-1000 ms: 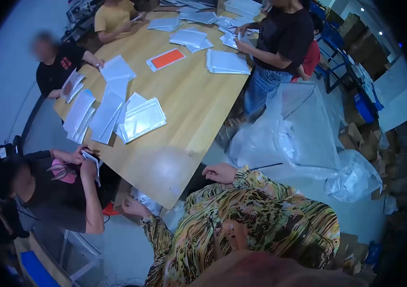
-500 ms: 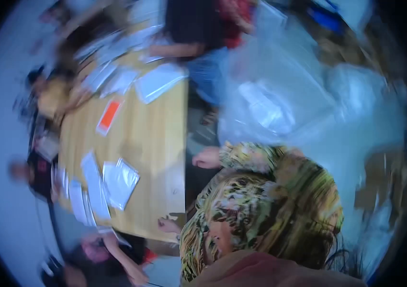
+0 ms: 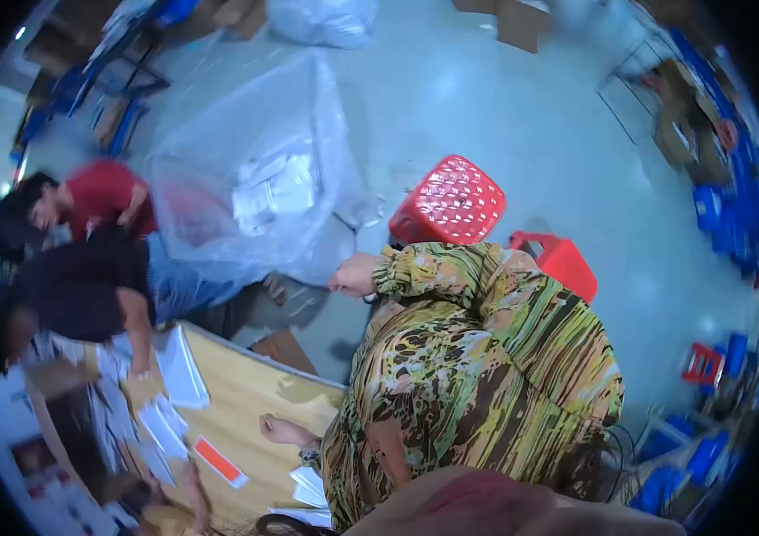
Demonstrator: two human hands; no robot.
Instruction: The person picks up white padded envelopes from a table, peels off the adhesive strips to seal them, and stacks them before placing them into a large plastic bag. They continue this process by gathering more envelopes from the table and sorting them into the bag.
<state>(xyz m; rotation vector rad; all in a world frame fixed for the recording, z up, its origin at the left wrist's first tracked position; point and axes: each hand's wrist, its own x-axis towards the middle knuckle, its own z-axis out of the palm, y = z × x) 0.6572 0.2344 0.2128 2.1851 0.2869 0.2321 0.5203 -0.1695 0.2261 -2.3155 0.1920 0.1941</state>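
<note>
My right hand (image 3: 357, 275) hangs beside my body, its fingers loosely curled with nothing showing in them. It is nearest to a large clear plastic bag (image 3: 339, 143) standing on the floor, which holds white flat packs (image 3: 277, 192). My left hand (image 3: 283, 431) hovers over or beside the edge of the wooden table (image 3: 250, 375), fingers curled in and no object visible. Close to it are white sheets or packs (image 3: 310, 489). Further left lies a flat orange piece with a white border (image 3: 221, 462).
A red stool (image 3: 455, 196) and another red plastic item (image 3: 567, 266) stand on the floor behind my right arm. People (image 3: 76, 277) work at the far end of the table among white stacks (image 3: 181, 368). A cardboard piece (image 3: 283, 351) lies by the table edge.
My view has swung round, so the table now sits at lower left and the red stool has come into sight. Both hands stay near my body, still seemingly holding nothing.
</note>
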